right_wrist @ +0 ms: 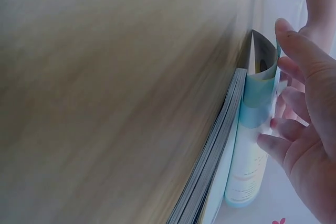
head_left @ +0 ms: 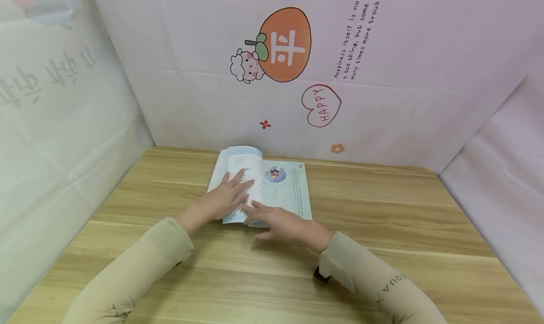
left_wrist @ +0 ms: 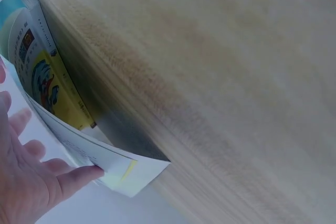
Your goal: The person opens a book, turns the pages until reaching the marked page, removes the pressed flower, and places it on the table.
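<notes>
An open book (head_left: 293,187) with pale blue pages lies at the back of the wooden table. Several of its leaves (head_left: 245,163) arch over to the left, and the fold bulges as a rounded roll (right_wrist: 249,156) beside the thick page stack. Spread across the turned page is my left hand (head_left: 223,201), its fingers straight; in the left wrist view its thumb (left_wrist: 81,177) touches the lifted sheet. My right hand (head_left: 278,222) hovers at the book's near edge, fingers loosely bent, fingertips right at the curled page. Beneath the lifted leaves shows a yellow picture panel (left_wrist: 55,90).
The wooden table (head_left: 382,248) extends in front of the book and to its right. A white printed backdrop (head_left: 204,106) rises right behind the book, with white side sheets (head_left: 51,125) at left and right. A small black object (head_left: 321,276) shows under the right cuff.
</notes>
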Tool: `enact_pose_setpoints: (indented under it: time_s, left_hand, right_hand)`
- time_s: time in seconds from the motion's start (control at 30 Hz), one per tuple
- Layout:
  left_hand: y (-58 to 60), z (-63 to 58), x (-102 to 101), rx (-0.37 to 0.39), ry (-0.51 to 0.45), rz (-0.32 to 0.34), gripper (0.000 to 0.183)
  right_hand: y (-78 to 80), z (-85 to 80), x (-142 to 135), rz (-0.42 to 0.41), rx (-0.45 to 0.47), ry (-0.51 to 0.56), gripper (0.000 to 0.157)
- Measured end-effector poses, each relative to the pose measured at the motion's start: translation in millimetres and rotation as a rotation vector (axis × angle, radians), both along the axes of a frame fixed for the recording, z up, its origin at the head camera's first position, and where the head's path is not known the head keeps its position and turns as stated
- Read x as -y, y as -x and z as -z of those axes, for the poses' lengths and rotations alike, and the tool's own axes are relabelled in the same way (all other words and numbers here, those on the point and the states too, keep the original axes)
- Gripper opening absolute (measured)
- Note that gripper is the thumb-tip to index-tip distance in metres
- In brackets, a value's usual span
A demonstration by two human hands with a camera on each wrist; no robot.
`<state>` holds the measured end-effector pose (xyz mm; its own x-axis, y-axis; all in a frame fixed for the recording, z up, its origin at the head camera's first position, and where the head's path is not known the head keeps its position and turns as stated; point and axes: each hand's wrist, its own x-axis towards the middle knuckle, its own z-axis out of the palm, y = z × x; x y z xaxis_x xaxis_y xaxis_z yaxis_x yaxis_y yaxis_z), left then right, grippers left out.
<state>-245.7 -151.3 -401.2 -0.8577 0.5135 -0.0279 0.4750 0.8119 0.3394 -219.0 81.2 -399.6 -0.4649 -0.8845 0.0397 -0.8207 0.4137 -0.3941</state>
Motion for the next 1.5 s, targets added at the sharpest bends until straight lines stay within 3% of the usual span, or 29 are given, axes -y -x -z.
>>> enact_pose_setpoints:
  time_s: [0.43, 0.53, 1.0, 1.17, 1.5]
  left_hand:
    - [-0.4, -2.8, -3, 0.079, 0.039, 0.010, 0.056]
    - [-0.1, -1.8, -3, 0.085, 0.050, -0.013, 0.057]
    - [0.1, 0.0, 4, 0.104, 0.031, -0.091, 0.059]
    - [2.0, 2.5, 5, 0.104, 0.032, -0.089, 0.060]
    - [0.6, 0.1, 5, 0.166, 0.098, -0.084, 0.079]
  right_hand:
    - [-5.1, -3.9, 8, -0.071, -0.079, -0.045, 0.040]
    - [-4.0, -4.5, 5, -0.061, -0.073, -0.043, 0.040]
    - [9.1, -9.8, -25, 0.091, 0.020, -0.043, 0.042]
    - [13.4, -8.7, -38, 0.167, 0.021, -0.087, 0.044]
    - [20.9, -11.4, -63, 0.365, 0.159, -0.217, 0.062]
